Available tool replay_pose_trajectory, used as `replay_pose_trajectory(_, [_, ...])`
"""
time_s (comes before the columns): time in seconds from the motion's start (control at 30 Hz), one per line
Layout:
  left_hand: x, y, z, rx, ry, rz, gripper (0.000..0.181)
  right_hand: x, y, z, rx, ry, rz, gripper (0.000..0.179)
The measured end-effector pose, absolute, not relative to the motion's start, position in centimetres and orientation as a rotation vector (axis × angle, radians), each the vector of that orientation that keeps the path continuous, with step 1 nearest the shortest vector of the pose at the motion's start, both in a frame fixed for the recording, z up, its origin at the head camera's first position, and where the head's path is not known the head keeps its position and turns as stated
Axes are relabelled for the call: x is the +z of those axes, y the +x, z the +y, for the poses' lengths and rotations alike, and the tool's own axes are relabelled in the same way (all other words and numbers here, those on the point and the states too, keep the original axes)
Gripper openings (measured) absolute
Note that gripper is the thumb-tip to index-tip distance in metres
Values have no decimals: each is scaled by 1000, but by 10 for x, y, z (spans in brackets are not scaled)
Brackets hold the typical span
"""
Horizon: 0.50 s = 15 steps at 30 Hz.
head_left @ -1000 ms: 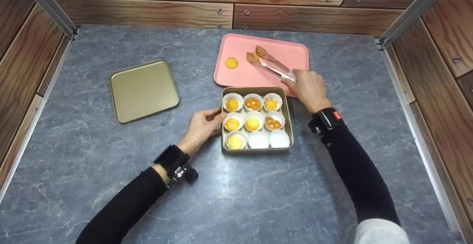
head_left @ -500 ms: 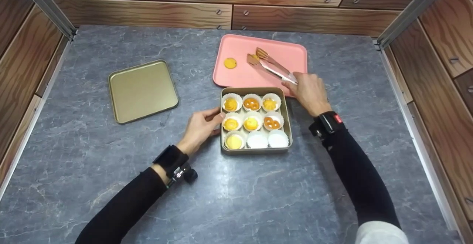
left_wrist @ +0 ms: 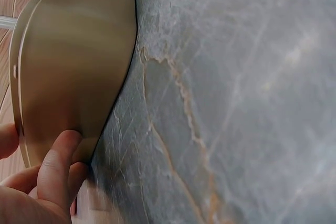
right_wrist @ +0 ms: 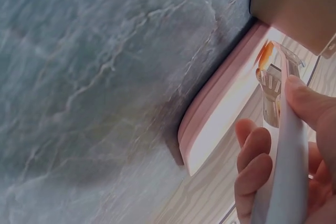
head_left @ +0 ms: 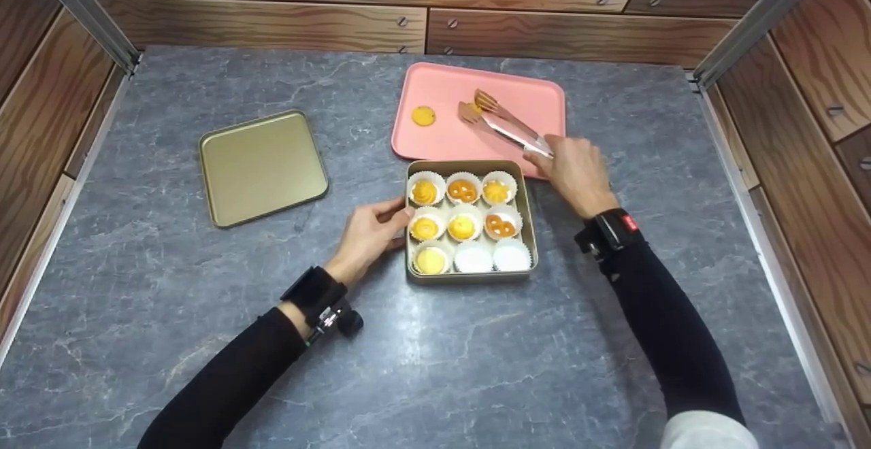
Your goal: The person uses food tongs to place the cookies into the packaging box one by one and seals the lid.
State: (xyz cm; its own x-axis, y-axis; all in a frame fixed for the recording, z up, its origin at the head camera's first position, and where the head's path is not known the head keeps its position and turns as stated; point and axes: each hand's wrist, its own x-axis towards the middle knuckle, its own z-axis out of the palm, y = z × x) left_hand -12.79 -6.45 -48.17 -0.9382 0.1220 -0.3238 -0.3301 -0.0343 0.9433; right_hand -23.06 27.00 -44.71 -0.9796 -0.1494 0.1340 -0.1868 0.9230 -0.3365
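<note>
A square gold tin [head_left: 469, 278] holds rows of white paper cups, most with yellow or orange cookies [head_left: 462, 226]. Two cups [head_left: 512, 256] at the near right have no cookie in them. My left hand [head_left: 364, 239] holds the tin's left side, thumb at the rim and fingers [left_wrist: 58, 166] against the outer wall. My right hand [head_left: 580, 171] grips metal tongs [head_left: 507, 135] over a pink tray [head_left: 429, 144]. The tong tips are spread around a yellow piece [head_left: 474, 107], partly hidden by them. A round yellow cookie [head_left: 423, 115] lies left of it on the tray.
A gold lid [head_left: 265, 167] lies on the grey marbled table [head_left: 340, 381], left of the tin. The tin stands close against the tray's near edge. Wood-patterned panels [head_left: 258, 24] enclose the back and sides.
My right hand has drawn the tongs slightly right and nearer to me. The left hand and tin keep their place.
</note>
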Motion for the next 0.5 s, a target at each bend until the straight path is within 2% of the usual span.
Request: replay_pose_trajectory(0.5, [-483,-129,-65,2068,-205,1935,50,-450,-234,268,511,256,-2981,35])
